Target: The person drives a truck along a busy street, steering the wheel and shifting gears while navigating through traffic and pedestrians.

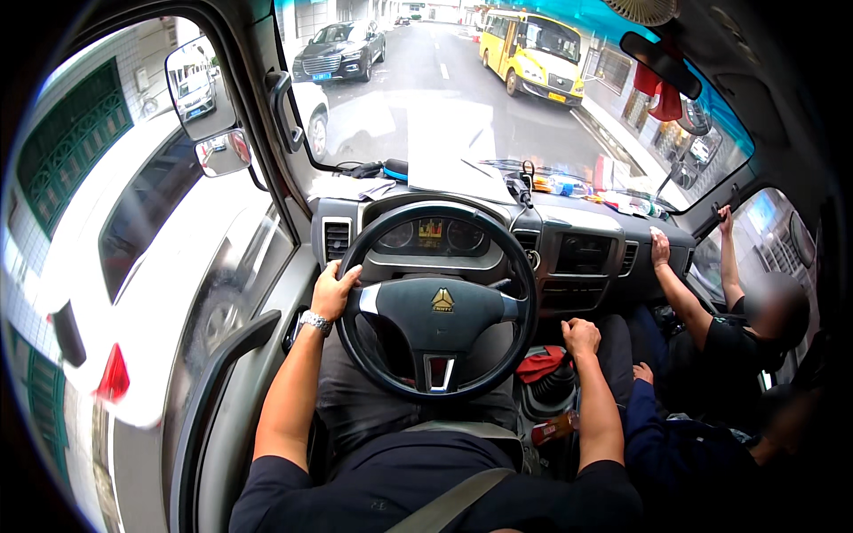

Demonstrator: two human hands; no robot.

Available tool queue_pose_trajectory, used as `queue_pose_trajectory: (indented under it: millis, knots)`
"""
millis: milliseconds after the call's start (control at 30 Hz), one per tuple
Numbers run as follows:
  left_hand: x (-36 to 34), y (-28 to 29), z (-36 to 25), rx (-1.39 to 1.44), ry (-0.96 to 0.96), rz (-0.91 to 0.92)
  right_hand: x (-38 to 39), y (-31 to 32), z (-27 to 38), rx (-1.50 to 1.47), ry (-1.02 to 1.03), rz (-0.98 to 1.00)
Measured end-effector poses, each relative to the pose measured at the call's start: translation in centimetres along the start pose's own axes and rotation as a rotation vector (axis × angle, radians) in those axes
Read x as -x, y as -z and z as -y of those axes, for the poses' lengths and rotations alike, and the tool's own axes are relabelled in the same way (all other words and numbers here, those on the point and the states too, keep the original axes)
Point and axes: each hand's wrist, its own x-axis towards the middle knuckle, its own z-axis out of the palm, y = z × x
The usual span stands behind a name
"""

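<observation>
I sit in the driver's seat of a truck cab. My left hand [334,289], with a metal watch on the wrist, grips the left rim of the black steering wheel [506,258]. My right hand [581,338] is closed over the gear lever knob, above the black gear boot [553,384]. A grey seat belt [449,502] crosses my chest.
A passenger [746,342] on the right braces one hand on the dashboard [582,253] and one on a grab handle. A white car [133,266] is close at the left window. Ahead are a yellow bus [533,53] and a dark car [339,51]. Papers and bottles lie on the dashboard top.
</observation>
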Motion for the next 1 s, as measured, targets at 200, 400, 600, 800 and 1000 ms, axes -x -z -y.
queue_pose_trajectory:
  millis: [200,400,600,800,1000]
  knots:
    - [-2.1,0.1,-0.9,-0.223,-0.092,-0.014,0.3,-0.2,-0.3,0.011,0.011,0.013]
    - [-4.1,0.3,-2.4,-0.373,-0.097,0.029,-0.1,0.2,0.1,0.029,0.007,0.002]
    - [-4.5,0.0,-3.5,-0.507,-0.164,-0.022,0.2,0.3,0.2,0.013,0.008,0.032]
    - [-4.3,0.4,-1.9,-0.236,-0.083,0.052,-0.1,0.0,0.2,0.024,-0.021,0.033]
    - [-3.5,0.3,0.3,-0.210,-0.094,-0.024,-0.2,-0.3,-0.4,0.046,0.012,0.030]
